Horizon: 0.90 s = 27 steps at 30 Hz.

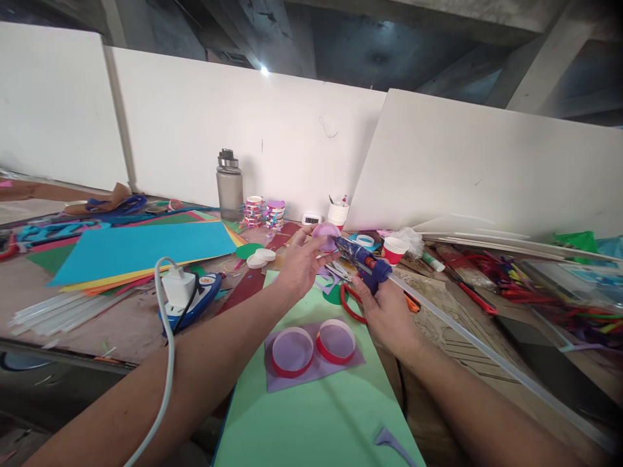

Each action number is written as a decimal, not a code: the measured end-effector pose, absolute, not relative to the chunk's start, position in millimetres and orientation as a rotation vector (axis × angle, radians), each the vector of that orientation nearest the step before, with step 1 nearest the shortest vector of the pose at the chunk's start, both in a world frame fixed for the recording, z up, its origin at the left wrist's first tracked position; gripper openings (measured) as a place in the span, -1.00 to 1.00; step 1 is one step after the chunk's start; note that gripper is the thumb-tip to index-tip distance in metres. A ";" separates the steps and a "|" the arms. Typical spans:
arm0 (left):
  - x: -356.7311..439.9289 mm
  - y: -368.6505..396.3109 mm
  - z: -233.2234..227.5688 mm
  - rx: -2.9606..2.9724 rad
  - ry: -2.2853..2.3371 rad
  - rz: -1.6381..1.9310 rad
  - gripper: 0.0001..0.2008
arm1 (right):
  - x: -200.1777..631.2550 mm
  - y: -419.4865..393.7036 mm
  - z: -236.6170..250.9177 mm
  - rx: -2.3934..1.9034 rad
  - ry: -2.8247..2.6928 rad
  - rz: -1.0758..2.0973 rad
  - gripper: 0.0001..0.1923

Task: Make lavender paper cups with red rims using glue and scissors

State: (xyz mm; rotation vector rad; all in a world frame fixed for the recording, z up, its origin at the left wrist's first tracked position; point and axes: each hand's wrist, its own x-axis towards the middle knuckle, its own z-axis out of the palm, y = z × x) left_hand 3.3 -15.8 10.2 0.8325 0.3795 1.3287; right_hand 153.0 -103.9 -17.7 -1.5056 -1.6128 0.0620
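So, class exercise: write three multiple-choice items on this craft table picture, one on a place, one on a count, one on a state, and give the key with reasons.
1. Where do the red-rimmed rings lie?
A. on the blue paper
B. on a purple sheet on the green paper
C. in the red cup

2. How many red-rimmed rings lie there?
A. two
B. four
C. six

3. What is the right hand doing?
A. resting flat and empty
B. gripping the blue glue gun
C. lifting the water bottle

Key: 1 B, the purple sheet under them lies on the green paper. 2 A, two rings side by side. 3 B, it is closed on the glue gun, whose nozzle points at the purple disc in the left hand.
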 end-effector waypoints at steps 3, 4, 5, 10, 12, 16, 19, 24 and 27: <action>2.9 -16.4 10.7 0.846 0.375 1.332 -0.65 | 153.4 -103.5 -18.9 -1.507 -1.622 0.067 -0.55; 2.7 -17.0 11.2 0.853 0.370 1.325 -0.66 | 153.5 -103.3 -19.3 -1.502 -1.623 0.066 -0.55; 2.6 -17.8 11.8 0.861 0.365 1.314 -0.67 | 153.5 -103.1 -19.5 -1.498 -1.621 0.064 -0.56; 3.1 -20.6 14.3 0.867 0.328 1.280 -0.75 | 153.7 -103.2 -18.6 -1.514 -1.626 0.057 -0.55; 3.1 -20.4 14.3 0.856 0.330 1.282 -0.77 | 154.2 -103.5 -18.0 -1.531 -1.632 0.045 -0.54; 1.7 -18.5 13.8 0.840 0.346 1.283 -0.79 | 155.3 -103.6 -18.5 -1.550 -1.637 0.022 -0.53; 0.5 -17.1 13.6 0.848 0.357 1.267 -0.78 | 155.6 -103.6 -19.4 -1.547 -1.637 0.009 -0.53; 1.5 -16.8 14.2 0.870 0.352 1.312 -0.70 | 154.7 -104.7 -20.3 -1.540 -1.639 0.039 -0.52; 2.2 -17.3 14.7 0.885 0.359 1.327 -0.66 | 154.1 -104.9 -21.0 -1.548 -1.627 0.069 -0.53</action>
